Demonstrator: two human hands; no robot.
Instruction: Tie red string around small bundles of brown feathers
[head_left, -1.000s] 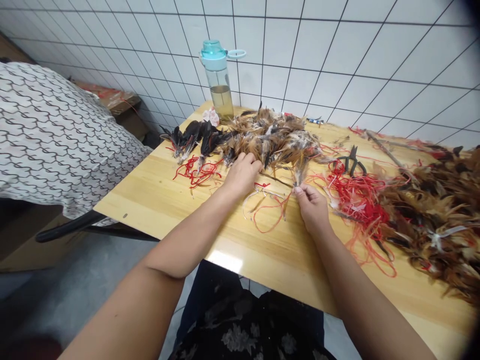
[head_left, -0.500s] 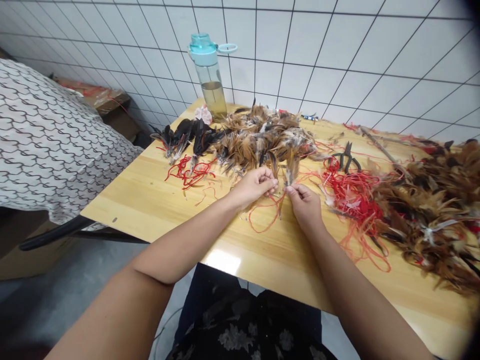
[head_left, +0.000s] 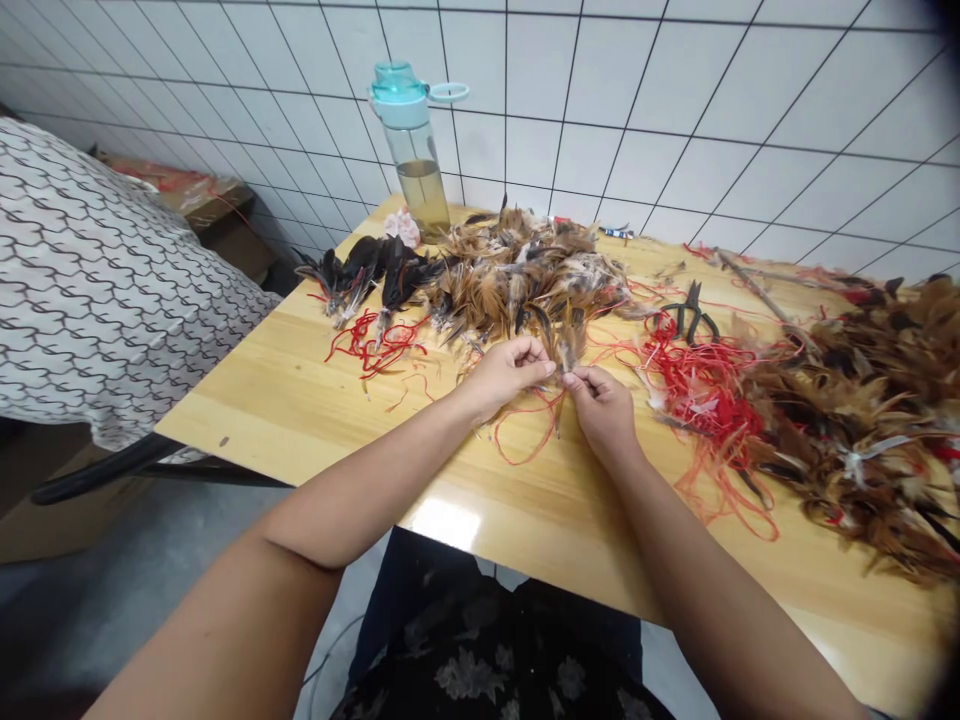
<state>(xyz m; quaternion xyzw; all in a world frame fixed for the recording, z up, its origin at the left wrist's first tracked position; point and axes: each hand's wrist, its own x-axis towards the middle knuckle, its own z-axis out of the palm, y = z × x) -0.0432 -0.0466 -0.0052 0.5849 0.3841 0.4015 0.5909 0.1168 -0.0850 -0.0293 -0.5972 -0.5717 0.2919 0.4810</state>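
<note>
My left hand (head_left: pixel 504 372) and my right hand (head_left: pixel 600 404) meet above the wooden table (head_left: pixel 315 400), fingertips nearly touching. Both pinch the quill end of a small bunch of brown feathers (head_left: pixel 564 345) that stands up between them. A loop of red string (head_left: pixel 529 435) hangs from the pinch onto the table. Just beyond my hands lies a heap of brown feathers (head_left: pixel 525 275), with black feathers (head_left: pixel 367 272) at its left end.
Black scissors (head_left: pixel 691 312) lie on tangled red string (head_left: pixel 705 385). A larger feather pile (head_left: pixel 862 400) fills the table's right side. A teal-lidded water bottle (head_left: pixel 414 150) stands by the tiled wall. A patterned cloth (head_left: pixel 97 290) lies left of the table.
My left hand left the feather heap and came back to meet the right hand. Both now pinch the small bunch together. The view has shifted slightly.
</note>
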